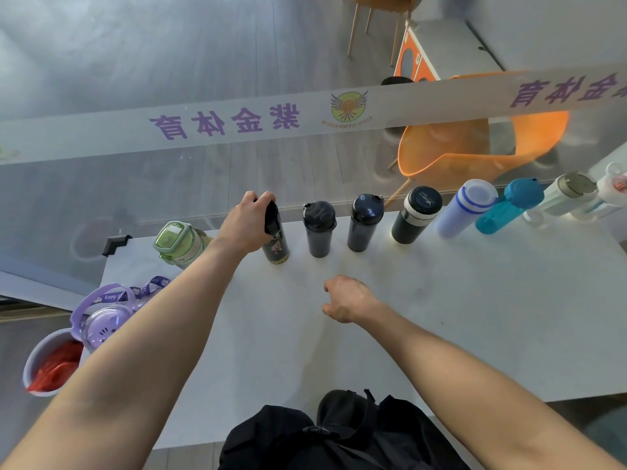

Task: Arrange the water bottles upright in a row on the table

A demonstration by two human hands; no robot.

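Water bottles stand upright in a row along the far edge of the surface (441, 317), just before a glass wall. My left hand (246, 225) is wrapped around the top of the slim black bottle (277, 244), which stands on its base at the left end of the line. To its right come a dark tumbler (319, 228), a second dark tumbler with a navy lid (364, 222), a black flask with a white band (416, 215), a pale bottle with blue rings (464, 208), a teal bottle (509, 206), a white flask with a metal cap (565, 193) and a white bottle (612, 189) partly cut off by the frame edge. Each stands near its neighbour, but apart. A green bottle (178, 244) stands left of my left hand, partly hidden behind my forearm, and a purple bottle (105, 320) with a strap sits at the near left corner. My right hand (346, 300) hovers over the bare middle of the surface, fingers loosely curled, holding nothing. A black bag (332, 435) lies at the near edge.
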